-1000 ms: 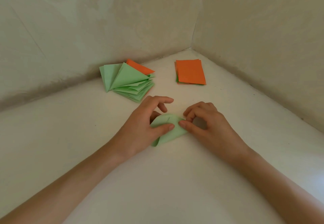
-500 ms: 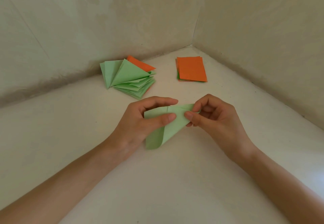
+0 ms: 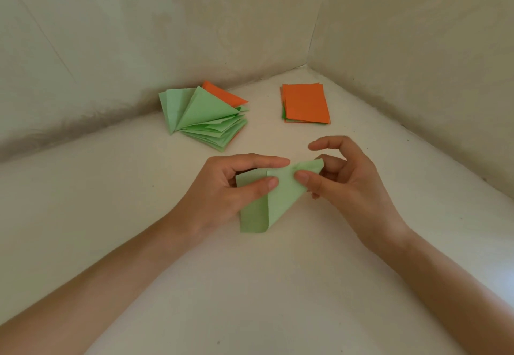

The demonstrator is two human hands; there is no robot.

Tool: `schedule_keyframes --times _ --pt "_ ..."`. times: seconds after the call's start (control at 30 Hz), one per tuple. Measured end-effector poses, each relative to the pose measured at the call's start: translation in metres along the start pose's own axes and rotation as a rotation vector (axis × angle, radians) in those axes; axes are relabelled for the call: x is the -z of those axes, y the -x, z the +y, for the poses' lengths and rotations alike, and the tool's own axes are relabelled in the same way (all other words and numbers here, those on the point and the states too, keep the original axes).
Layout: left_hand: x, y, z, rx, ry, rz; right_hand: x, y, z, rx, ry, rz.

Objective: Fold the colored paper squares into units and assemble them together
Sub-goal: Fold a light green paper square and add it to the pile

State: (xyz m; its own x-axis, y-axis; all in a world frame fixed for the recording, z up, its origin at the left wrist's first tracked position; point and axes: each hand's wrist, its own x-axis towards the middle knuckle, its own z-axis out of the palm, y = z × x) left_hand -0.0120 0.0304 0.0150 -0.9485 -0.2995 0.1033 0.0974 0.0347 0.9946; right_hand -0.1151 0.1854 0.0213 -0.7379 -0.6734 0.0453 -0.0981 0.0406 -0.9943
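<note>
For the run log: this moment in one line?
left hand pinches green paper | right hand pinches same paper | step: folding

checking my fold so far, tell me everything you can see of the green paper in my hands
The green paper is a thin, matte, light green sheet, partly folded: a flap is doubled over with a soft, uncreased curl at its lower end. It seems held tilted, off the white surface. The left hand pinches its upper left part between thumb and forefinger; the right hand pinches its slightly bent upper right corner.
</note>
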Motion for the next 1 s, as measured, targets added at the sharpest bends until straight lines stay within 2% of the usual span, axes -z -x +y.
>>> schedule_keyframes --times 0.2,0.5,0.73,1.0 --pt "0.0023 0.0005 0.0012 -0.009 -0.005 -0.019 0.0015 -0.0010 -0.0044 -0.145 -0.121 -0.098" --pt "0.0038 -0.0017 -0.0020 -0.009 -0.059 0.013 -0.0031 0.0006 -0.0050 -0.109 0.032 0.027" --pt "0.0035 0.0003 -0.0020 -0.021 -0.067 0.065 -0.0036 -0.0002 -0.0015 -0.075 0.049 0.040" --pt "0.0051 0.0005 -0.0008 -0.048 -0.124 0.041 -0.0044 0.0014 -0.0024 -0.073 0.038 0.036"
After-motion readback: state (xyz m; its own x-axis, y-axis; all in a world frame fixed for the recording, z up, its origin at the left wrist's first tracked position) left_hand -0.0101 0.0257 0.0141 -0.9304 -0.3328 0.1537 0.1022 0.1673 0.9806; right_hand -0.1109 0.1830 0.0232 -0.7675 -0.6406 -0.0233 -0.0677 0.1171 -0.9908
